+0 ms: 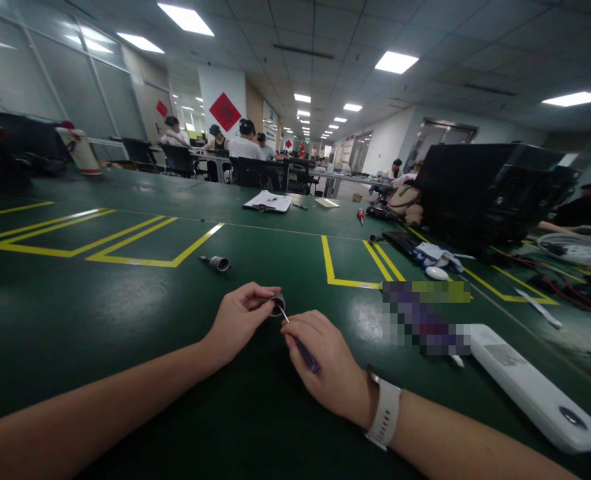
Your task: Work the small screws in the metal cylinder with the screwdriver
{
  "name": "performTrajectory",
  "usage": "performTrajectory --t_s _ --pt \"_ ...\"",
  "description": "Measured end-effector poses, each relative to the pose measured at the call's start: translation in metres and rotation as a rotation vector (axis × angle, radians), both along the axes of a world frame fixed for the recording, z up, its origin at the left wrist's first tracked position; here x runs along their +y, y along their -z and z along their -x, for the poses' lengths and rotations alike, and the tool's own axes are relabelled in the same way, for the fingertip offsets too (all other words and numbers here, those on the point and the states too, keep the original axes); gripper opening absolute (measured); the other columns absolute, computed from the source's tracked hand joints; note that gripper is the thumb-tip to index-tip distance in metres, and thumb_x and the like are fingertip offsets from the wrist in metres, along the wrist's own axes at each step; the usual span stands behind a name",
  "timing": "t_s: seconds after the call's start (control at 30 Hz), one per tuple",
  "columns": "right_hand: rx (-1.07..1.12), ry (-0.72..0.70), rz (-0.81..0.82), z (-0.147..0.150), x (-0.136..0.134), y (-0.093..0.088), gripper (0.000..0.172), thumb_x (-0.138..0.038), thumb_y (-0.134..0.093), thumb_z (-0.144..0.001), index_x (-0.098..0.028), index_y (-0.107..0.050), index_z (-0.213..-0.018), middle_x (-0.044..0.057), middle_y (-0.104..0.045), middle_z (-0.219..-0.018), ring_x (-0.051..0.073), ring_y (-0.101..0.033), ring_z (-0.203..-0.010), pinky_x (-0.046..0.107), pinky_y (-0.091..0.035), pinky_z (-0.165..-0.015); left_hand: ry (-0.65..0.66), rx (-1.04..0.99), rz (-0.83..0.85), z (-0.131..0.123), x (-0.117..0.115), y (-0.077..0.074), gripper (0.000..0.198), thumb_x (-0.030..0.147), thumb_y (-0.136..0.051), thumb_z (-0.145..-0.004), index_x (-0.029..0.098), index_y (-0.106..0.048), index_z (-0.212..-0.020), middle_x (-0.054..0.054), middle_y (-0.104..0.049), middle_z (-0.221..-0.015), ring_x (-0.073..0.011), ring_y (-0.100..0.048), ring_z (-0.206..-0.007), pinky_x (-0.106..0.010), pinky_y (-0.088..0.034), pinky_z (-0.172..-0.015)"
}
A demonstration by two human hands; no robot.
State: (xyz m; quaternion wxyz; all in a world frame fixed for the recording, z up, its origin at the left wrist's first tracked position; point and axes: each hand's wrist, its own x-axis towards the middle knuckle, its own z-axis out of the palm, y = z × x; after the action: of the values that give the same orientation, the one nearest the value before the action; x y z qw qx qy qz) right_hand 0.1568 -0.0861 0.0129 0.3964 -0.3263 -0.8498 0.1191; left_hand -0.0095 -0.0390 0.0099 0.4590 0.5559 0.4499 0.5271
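By the left hand [243, 320] a metal part [277, 299] is pinched mid-frame; by the right hand [323, 357] a screwdriver [307, 356] is gripped, tip seemingly worked inside; steady alignment seems needed next.

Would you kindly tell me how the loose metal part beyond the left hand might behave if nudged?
The metal part may roll, since its body looks round. It would probably curve, given its narrow stem at one end. Its metallic sheen suggests it is likely stiff.
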Motion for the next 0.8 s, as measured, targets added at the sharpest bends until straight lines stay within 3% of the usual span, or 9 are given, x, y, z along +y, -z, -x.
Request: performTrajectory --t_s 0.43,0.8 --pt "-0.203 0.007 -0.062 0.0016 -0.0021 -0.0023 0.020 -0.007 -0.041 -0.083 -0.015 -0.055 -0.095 0.010 -0.060 -0.096 0.021 -0.053 -0.089 0.036 -0.046 -0.079 0.016 0.018 -0.021 0.0014 0.0009 0.0028 0.010 0.019 -0.065 -0.065 0.016 -0.059 -0.073 -0.008 -0.068 -0.099 -0.0194 -0.066 -0.085 -0.035 -0.052 -0.082" --pt "-0.234 0.018 -0.074 0.0016 -0.0028 -0.0002 0.018 -0.007 -0.042 -0.082 -0.014 -0.055 -0.092 0.010 -0.059 -0.095 0.020 -0.052 -0.089 0.035 -0.045 -0.079 0.025 0.008 -0.032 0.0009 0.0014 0.0041 0.012 0.018 -0.065 -0.064 0.015 -0.058 -0.072 -0.007 -0.068 -0.096 -0.0198 -0.066 -0.085 -0.037 -0.052 -0.082"
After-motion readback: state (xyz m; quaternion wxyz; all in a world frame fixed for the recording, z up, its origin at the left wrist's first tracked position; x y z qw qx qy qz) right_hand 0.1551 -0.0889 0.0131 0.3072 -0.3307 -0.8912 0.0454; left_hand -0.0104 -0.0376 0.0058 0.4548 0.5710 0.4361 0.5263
